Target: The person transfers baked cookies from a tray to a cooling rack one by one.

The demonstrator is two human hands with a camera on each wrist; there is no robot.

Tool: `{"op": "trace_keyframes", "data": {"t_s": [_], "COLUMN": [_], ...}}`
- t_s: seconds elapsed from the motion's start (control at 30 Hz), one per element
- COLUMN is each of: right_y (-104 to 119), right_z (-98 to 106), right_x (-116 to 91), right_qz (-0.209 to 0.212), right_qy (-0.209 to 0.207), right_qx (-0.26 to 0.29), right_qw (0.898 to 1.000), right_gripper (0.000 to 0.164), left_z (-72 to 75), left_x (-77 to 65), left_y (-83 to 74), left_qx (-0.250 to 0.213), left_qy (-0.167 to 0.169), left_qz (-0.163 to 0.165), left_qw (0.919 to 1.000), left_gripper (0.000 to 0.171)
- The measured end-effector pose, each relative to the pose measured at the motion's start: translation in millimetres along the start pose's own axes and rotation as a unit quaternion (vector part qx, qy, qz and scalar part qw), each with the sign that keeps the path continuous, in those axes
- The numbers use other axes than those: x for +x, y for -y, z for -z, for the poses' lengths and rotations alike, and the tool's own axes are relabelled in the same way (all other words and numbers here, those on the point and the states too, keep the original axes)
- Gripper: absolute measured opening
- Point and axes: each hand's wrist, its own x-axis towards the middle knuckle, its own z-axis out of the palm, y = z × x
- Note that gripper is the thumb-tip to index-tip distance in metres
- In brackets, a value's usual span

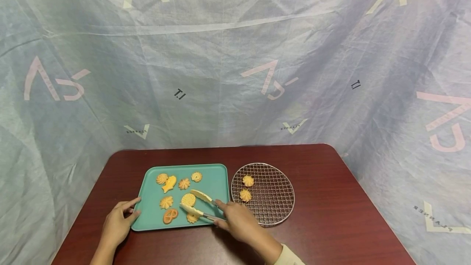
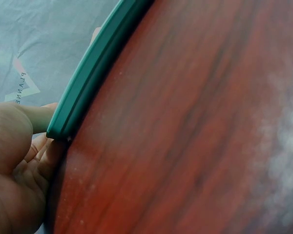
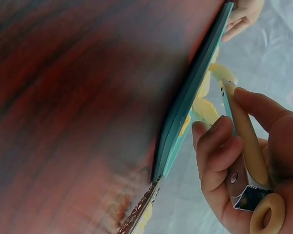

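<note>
My right hand (image 1: 239,221) grips food tongs (image 1: 209,216) with cream tips and metal arms; the cream handle (image 3: 249,141) shows in the right wrist view. The tongs' tips stand spread on either side of a round dotted cookie (image 1: 188,199), one tip partly covering a flower-shaped cookie (image 1: 192,218). At the left edge of a teal tray (image 1: 147,220), my left hand (image 1: 118,222) holds the rim between thumb and fingers. Also on the tray lie a pretzel-shaped cookie (image 1: 170,216), a fish-shaped cookie (image 1: 169,184) and several swirled cookies (image 1: 166,202).
Right beside the tray lies a round wire rack (image 1: 274,195) bearing two flower-shaped cookies (image 1: 248,180). Both rest on a dark red wooden table (image 1: 331,207). A printed grey cloth (image 1: 220,72) hangs behind and around the table.
</note>
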Motion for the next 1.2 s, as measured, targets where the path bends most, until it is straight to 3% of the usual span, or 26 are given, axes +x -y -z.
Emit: {"op": "trace_keyframes", "data": {"t_s": [1.2], "right_y": [-5.4], "right_z": [11.9], "right_x": [-12.5], "right_qz": [-0.006], "right_qy": [-0.012], "right_qx": [0.031], "right_qw": [0.999], "right_gripper": [0.062], "left_z": [0.8], "left_x": [1.5], "left_y": [1.7], "left_qx": [0.003], "left_qy": [0.007], "left_qz": [0.0], "left_qw": [1.0], "left_gripper": [0.047]}}
